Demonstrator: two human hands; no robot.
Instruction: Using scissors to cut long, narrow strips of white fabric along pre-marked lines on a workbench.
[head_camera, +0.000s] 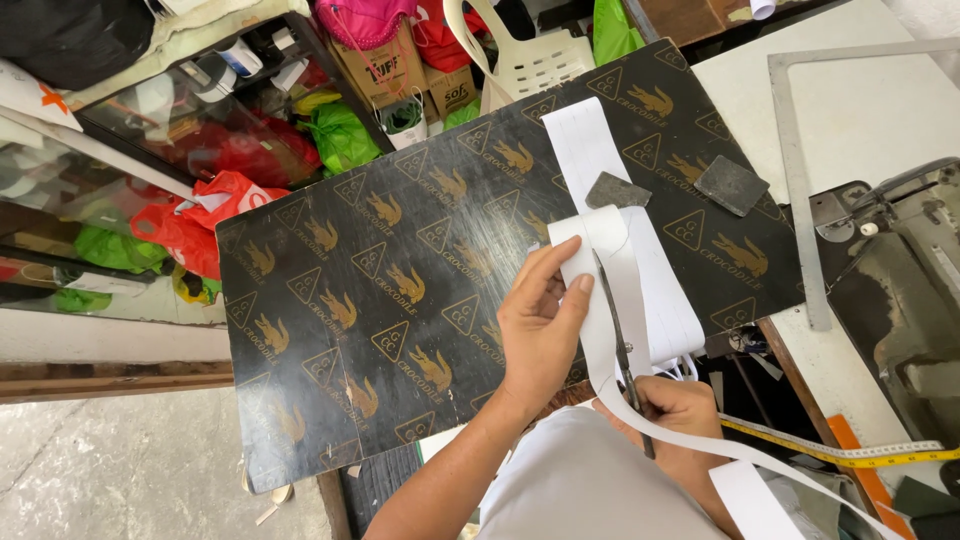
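Two hands cut a white strip over a dark patterned board.

Far left of the left hand (540, 325), red plastic bags (200, 220) and green ones lie under a glass-topped shelf (150, 120) beside the bench. The black board (400, 280), printed with gold figures, spreads under both hands. The left hand pinches the curled end of the white strip (610, 300), thumb on top and fingers folded beneath it, holding it up off the board. Just right of that hand, the scissors (622, 350) run along the strip, blades pointing away, gripped at the handles by the right hand (680, 410), which is clenched around them near the person's body. Beyond the hands, two grey flat weights (733, 184) rest on the board, one on the strip's far end. Further right lie a metal square ruler (795, 190), a sewing machine (900, 290) and a yellow tape measure (850, 455).
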